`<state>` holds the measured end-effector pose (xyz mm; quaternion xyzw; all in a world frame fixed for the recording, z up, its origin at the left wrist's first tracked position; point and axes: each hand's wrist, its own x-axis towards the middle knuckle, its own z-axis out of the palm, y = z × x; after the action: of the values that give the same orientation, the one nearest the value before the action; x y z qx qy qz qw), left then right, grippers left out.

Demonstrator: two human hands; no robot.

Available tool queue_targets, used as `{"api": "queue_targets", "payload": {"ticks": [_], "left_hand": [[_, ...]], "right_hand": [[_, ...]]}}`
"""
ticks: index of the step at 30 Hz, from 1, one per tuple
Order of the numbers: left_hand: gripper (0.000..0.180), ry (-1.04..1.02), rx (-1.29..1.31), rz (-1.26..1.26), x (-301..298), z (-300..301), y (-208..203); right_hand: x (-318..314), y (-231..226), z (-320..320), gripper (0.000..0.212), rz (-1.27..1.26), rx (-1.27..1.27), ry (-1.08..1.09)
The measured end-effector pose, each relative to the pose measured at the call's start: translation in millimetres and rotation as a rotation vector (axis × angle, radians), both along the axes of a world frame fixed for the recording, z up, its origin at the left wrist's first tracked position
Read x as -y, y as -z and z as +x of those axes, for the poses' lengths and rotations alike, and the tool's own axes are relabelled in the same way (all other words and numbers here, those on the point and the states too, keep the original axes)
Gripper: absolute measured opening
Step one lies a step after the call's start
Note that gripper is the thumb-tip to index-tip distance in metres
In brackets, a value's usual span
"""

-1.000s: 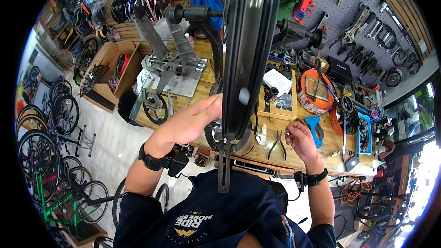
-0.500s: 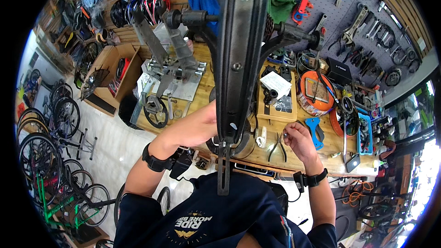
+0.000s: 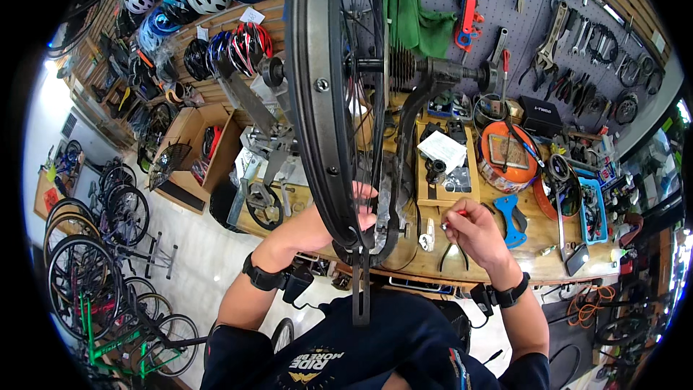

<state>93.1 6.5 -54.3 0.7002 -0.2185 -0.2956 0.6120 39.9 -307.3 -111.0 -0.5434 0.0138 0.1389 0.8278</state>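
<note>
Standing upright in the dark truing stand (image 3: 411, 123), the bicycle wheel (image 3: 317, 87) rose through the middle of the head view, above the near edge of the wooden worktop (image 3: 538, 260). The hands were apart. The left hand (image 3: 325, 225) reached to the wheel's lower end, partly hidden by the rim, so whether its fingers gripped anything could not be told. The right hand (image 3: 469, 227) pinched a small shiny piece (image 3: 445, 226) between thumb and fingertips, above the pliers (image 3: 453, 256). A blue tool (image 3: 511, 222) lay just beside it, on the right.
</note>
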Motion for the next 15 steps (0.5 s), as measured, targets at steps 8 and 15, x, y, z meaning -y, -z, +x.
{"api": "queue_targets", "payload": {"ticks": [8, 15], "left_hand": [[0.046, -0.155, 0.25, 0.186, 7.4, -19.7, -24.1], [0.033, -0.238, 0.302, 0.191, 14.0, -20.4, -22.9]], "right_hand": [[-51.3, -31.4, 19.8, 0.016, -0.016, 0.12, -0.121], [-67.2, -21.3, 37.0, 0.017, -0.005, 0.095, -0.092]]}}
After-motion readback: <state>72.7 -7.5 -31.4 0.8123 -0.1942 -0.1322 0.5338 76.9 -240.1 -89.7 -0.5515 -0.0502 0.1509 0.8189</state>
